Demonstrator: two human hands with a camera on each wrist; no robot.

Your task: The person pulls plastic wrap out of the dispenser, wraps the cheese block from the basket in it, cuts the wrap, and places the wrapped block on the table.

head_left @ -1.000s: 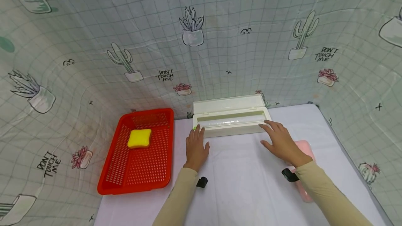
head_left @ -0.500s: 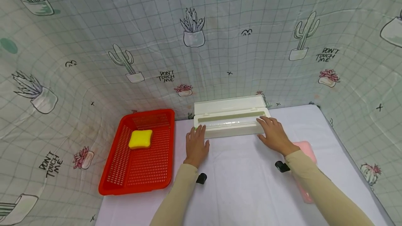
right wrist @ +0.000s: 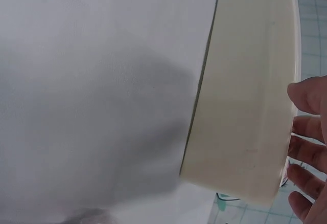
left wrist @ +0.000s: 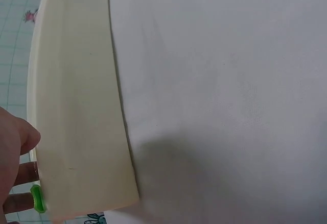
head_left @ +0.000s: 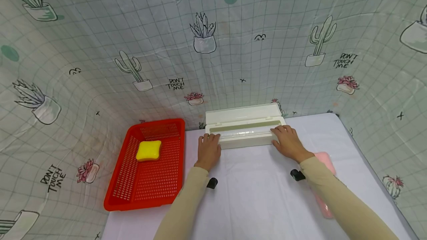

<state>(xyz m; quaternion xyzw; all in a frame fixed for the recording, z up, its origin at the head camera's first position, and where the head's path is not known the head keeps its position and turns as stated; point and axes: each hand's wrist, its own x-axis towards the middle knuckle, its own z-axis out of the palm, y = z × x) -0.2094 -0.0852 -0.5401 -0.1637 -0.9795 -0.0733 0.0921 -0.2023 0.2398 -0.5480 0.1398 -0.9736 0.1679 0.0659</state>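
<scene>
A long white cling film dispenser (head_left: 246, 142) sits at the back of the table, its lid (head_left: 243, 113) raised. Inside lies a shiny roll of film (head_left: 246, 133). My left hand (head_left: 209, 152) rests at the dispenser's left end, fingertips over the front rim. At the right end, my right hand (head_left: 288, 143) reaches over the rim, fingertips right at the roll's end. In the left wrist view, a green slider (left wrist: 38, 199) shows beside the left fingers. The right wrist view has the thumb (right wrist: 305, 95) at the rim and the fingers loosely bent beyond it.
A red perforated basket (head_left: 156, 179) stands at the left, with a yellow sponge (head_left: 148, 150) in it. A pink object (head_left: 325, 161) lies partly under the right forearm. Behind the table hangs a patterned cloth (head_left: 240, 40).
My right hand has moved left and forward, from the dispenser's right corner to over its rim. The left hand's fingers have bent a little more over the left end.
</scene>
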